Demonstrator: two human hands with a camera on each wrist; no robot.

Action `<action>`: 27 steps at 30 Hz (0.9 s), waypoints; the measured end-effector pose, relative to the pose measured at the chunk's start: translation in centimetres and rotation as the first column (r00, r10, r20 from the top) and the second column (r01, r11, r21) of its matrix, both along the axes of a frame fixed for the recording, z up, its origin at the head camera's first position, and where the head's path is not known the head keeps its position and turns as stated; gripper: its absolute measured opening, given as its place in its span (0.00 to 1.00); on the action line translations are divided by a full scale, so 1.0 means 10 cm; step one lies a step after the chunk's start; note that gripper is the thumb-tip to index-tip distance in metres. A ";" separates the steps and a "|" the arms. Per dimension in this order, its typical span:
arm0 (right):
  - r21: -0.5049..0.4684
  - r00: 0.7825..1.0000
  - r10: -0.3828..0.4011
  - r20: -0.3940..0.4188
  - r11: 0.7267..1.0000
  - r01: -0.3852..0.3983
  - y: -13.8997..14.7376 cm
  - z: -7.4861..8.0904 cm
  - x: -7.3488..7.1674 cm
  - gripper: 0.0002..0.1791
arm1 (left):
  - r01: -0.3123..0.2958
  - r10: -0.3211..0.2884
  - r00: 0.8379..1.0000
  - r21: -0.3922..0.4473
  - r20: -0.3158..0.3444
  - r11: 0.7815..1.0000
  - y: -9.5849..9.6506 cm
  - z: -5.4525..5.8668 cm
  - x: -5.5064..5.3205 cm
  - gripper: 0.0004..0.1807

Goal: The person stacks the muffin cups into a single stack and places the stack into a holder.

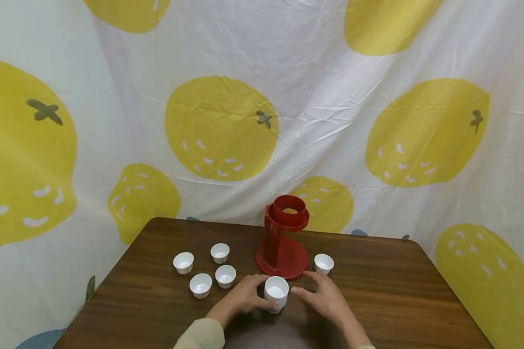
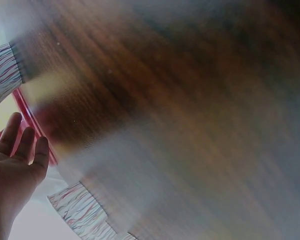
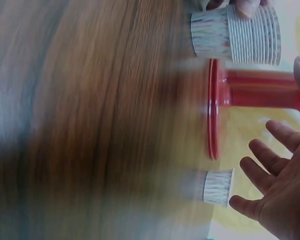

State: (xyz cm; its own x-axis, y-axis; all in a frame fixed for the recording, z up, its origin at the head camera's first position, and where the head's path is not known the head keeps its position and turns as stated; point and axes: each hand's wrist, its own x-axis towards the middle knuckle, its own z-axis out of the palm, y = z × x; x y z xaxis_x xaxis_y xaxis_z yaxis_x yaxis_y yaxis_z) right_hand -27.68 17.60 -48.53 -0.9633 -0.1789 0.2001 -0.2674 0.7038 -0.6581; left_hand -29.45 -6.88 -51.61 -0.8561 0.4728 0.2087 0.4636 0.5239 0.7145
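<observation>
Hands (image 1: 245,294) either side of streaked cup stack (image 1: 278,293)

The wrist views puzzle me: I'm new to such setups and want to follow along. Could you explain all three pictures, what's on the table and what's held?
There is no machine here, just a person's two bare hands. The widest picture comes from a camera on the head, looking forward and down. The others come from cameras on the left and right wrists, so they look tilted.

On the wooden table is a red stand with a round base. Four small white cups sit to its left in the head view, and a single cup to its right.

The left hand has its grip on a stack of white cups. The right hand is beside the stack, fingers spread, holding nothing. Behind hangs a cloth printed with yellow fruit.
</observation>
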 end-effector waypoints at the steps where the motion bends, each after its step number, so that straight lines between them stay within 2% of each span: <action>1: 0.005 1.000 -0.002 -0.001 1.000 0.002 0.02 0.00 -0.01 0.35 | 0.002 -0.002 1.000 0.002 -0.003 1.000 0.00 0.00 0.00 0.34; 8: -0.003 1.000 -0.023 0.010 1.000 0.023 0.15 0.01 -0.06 0.37 | -0.032 0.032 0.999 -0.019 0.030 0.999 0.00 0.00 0.02 0.35; 19: -0.019 0.995 -0.079 0.063 0.997 0.081 0.36 0.07 -0.18 0.41 | -0.037 0.038 0.999 -0.026 0.039 0.999 0.00 0.00 0.02 0.35; 27: 0.004 0.993 -0.109 0.040 0.994 0.109 0.51 0.10 -0.29 0.42 | -0.043 0.045 0.998 -0.030 0.048 0.999 0.01 -0.01 0.00 0.35</action>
